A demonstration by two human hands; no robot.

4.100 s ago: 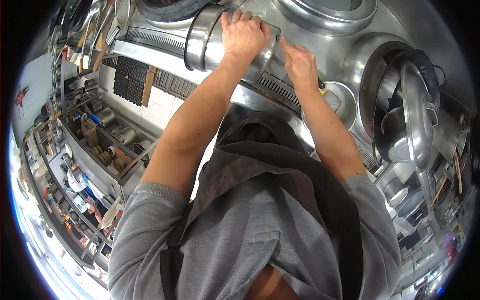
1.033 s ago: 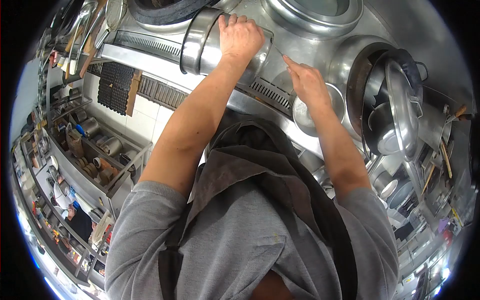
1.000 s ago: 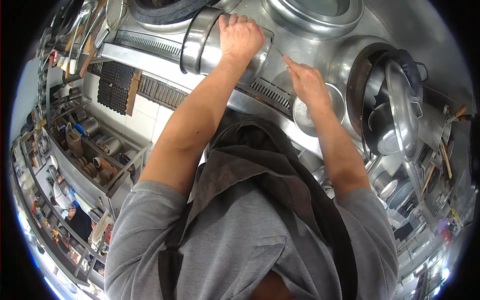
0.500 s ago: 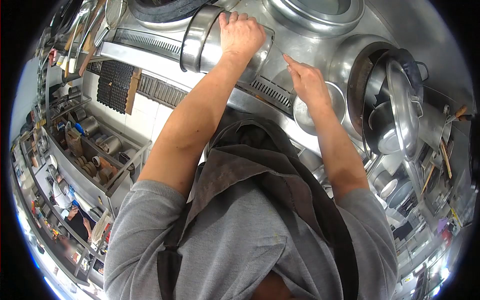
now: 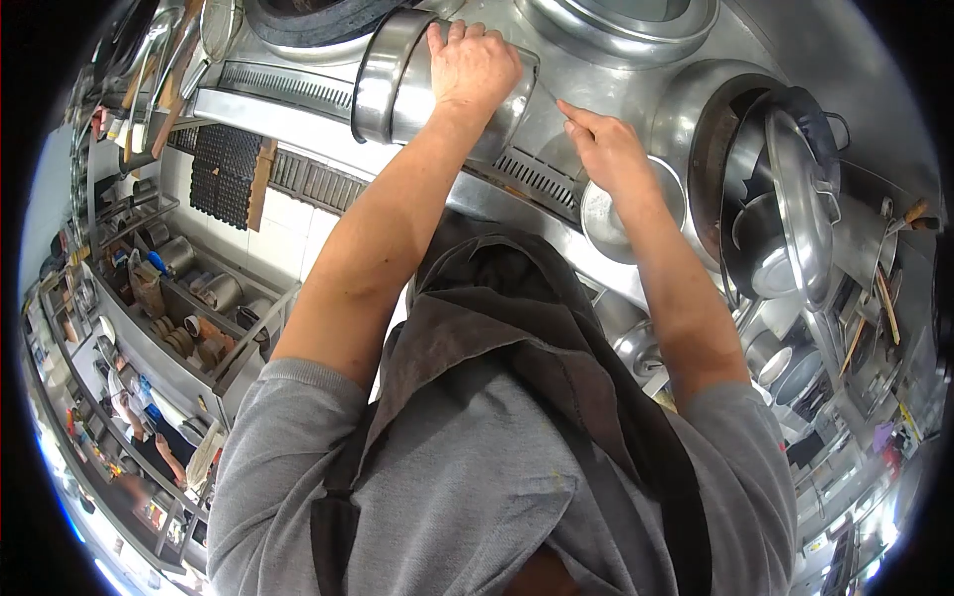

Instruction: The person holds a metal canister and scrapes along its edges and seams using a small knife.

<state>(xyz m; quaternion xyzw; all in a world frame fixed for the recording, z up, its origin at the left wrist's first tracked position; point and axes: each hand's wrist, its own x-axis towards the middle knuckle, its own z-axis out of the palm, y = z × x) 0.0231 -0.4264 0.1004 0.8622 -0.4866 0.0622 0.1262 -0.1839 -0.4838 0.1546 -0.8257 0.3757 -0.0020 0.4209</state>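
Note:
A shiny stainless steel pot (image 5: 412,114) lies tipped on its side on the steel counter, its rim towards the left. My left hand (image 5: 475,70) rests over its upper side, fingers curled over the wall, gripping it. My right hand (image 5: 608,147) is closed at the right of the pot, its index finger stretched along a thin metal tool (image 5: 548,94). The tool's narrow end points at the pot's base; its handle is hidden in my hand, and its exact kind is unclear. I cannot tell whether the tip touches the pot.
Beneath my right wrist is a round metal pan (image 5: 608,223). A large wok (image 5: 760,199) with a lid (image 5: 795,209) stands to the right. A slotted drain (image 5: 537,179) runs along the counter's front. Shelves (image 5: 189,328) with containers stand left; another person's arm (image 5: 171,460) shows beyond.
My right hand and the thin tool have shifted slightly up and left. My left hand still grips the pot; the whole view has moved a little.

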